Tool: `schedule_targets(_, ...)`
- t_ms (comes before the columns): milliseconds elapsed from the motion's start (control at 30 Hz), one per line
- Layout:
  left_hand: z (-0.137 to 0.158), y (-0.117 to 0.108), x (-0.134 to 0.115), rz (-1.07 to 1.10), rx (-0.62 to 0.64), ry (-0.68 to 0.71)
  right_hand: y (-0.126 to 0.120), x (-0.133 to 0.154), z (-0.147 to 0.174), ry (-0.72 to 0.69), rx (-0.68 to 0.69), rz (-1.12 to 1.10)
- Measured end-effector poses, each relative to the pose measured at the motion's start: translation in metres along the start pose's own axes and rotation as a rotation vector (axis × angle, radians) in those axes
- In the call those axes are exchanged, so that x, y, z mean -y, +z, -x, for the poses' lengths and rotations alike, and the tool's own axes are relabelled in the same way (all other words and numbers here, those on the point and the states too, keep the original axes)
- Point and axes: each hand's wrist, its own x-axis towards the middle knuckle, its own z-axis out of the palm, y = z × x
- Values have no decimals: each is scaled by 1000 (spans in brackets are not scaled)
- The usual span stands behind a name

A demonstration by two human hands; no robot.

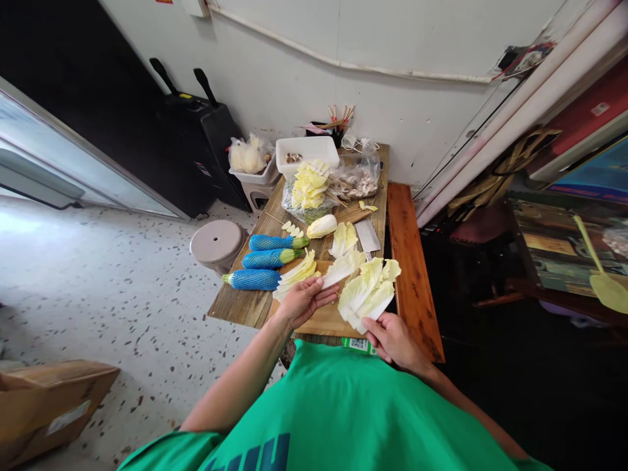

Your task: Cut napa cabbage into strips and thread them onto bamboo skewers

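Observation:
My left hand (305,302) pinches the base of a pale napa cabbage leaf (343,267) between thumb and fingers. In my right hand (395,339) are a few overlapping cabbage leaves (367,294), gripped at their white ends. Both hands are over a wooden cutting board (318,322). A fanned pile of cut cabbage leaves (298,275) lies left of my left hand, and another leaf (344,239) rests beyond the board. The small cabbage heart (322,226) lies farther back. To its right is a cleaver (367,235), blade flat on the table.
Several blue-netted green vegetables (267,259) lie on the wooden table (230,307). Farther back are bagged skewered leaves (310,186), a white tub (307,154) and a bag of mushroom-like pieces (360,180). A stool (217,241) stands left, a wooden bench (415,281) right.

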Motion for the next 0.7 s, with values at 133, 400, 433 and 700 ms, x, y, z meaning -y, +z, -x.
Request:
schedule_targets(133, 0, 3, 2, -14, -62, -1, 1, -2, -1, -14, 12, 6)
schedule_targets(400, 2, 8, 2, -92, -94, 5, 2, 2, 1, 2, -2, 41)
schedule_targets(433, 2, 8, 2, -102, -94, 0, 2, 2, 1, 3, 2, 38)
schedule_targets(700, 2, 6, 2, -148, -66, -18, 3, -5, 0, 13, -7, 22)
